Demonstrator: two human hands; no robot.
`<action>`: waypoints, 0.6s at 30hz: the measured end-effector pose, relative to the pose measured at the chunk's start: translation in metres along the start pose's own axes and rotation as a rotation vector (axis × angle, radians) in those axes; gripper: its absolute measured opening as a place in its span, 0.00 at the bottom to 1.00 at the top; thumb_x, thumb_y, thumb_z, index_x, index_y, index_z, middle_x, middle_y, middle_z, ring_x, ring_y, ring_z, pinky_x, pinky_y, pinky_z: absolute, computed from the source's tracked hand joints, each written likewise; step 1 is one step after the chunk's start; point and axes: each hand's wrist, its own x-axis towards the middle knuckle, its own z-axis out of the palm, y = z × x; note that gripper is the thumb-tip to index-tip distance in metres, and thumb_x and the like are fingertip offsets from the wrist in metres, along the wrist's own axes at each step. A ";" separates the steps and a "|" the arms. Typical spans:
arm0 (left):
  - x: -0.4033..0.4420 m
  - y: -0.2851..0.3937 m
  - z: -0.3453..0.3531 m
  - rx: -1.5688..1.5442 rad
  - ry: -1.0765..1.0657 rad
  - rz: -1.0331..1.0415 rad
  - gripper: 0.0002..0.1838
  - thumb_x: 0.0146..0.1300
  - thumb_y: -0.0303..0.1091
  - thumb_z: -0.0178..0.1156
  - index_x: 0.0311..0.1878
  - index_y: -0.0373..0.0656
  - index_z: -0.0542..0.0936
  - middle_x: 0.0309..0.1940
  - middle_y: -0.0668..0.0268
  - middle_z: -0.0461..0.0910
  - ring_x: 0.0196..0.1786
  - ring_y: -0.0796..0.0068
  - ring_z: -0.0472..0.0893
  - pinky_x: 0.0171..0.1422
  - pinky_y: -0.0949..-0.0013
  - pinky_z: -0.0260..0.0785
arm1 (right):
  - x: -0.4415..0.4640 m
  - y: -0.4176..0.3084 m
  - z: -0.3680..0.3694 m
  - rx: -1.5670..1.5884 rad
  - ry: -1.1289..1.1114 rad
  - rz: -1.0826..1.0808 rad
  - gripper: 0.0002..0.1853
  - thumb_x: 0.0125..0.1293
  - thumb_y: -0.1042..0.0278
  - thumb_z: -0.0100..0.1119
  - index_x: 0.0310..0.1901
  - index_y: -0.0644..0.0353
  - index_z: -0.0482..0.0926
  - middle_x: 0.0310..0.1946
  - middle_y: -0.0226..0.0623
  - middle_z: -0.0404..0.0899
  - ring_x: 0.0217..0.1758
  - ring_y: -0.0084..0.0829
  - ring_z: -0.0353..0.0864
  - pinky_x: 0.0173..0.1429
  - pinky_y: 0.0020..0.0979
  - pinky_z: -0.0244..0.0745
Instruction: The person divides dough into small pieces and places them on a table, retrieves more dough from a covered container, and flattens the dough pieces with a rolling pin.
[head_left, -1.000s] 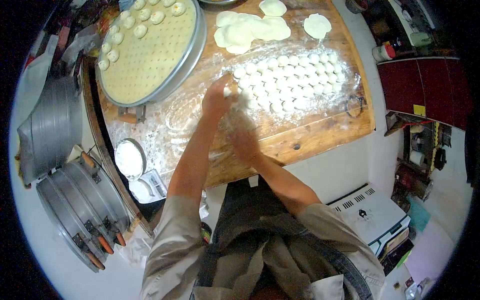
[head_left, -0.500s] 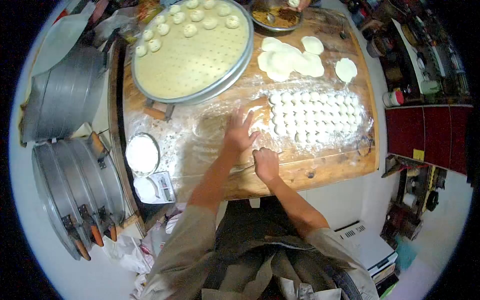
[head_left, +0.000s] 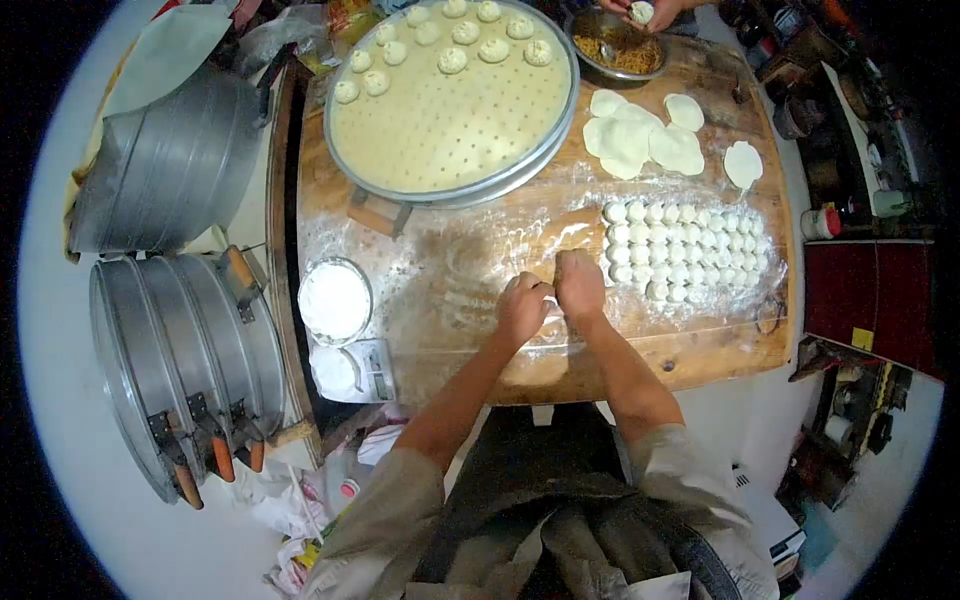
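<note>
Over the floured wooden table (head_left: 440, 350), my left hand (head_left: 524, 308) and my right hand (head_left: 580, 284) are close together, both with fingers curled. A small bit of something pale shows between them; the fingers hide most of it, and I cannot make out what each hand grips. Just right of my right hand lie rows of small floured dough pieces (head_left: 685, 248). Behind them are overlapping flat dough rounds (head_left: 625, 140) and a single round (head_left: 743, 164).
A large round steamer tray (head_left: 430, 150) with several filled buns stands at the back left. Another person's hands (head_left: 665, 8) hold a bun above a bowl of filling (head_left: 640, 62). A flour bowl (head_left: 335, 300) and a scale (head_left: 374, 370) sit at the left edge, beside stacked metal steamers (head_left: 190, 350).
My left hand, spread open half a second ago, has curled and come close to my right hand. The camera view has shifted, showing more of the other person's hands and the filling bowl.
</note>
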 end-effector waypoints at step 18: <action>-0.025 -0.042 -0.009 -0.226 -0.084 -0.304 0.09 0.55 0.25 0.65 0.40 0.36 0.86 0.39 0.51 0.85 0.43 0.53 0.84 0.50 0.60 0.76 | -0.060 -0.003 -0.023 -0.139 -0.484 0.013 0.02 0.60 0.72 0.57 0.31 0.60 0.76 0.30 0.45 0.75 0.36 0.49 0.76 0.41 0.50 0.68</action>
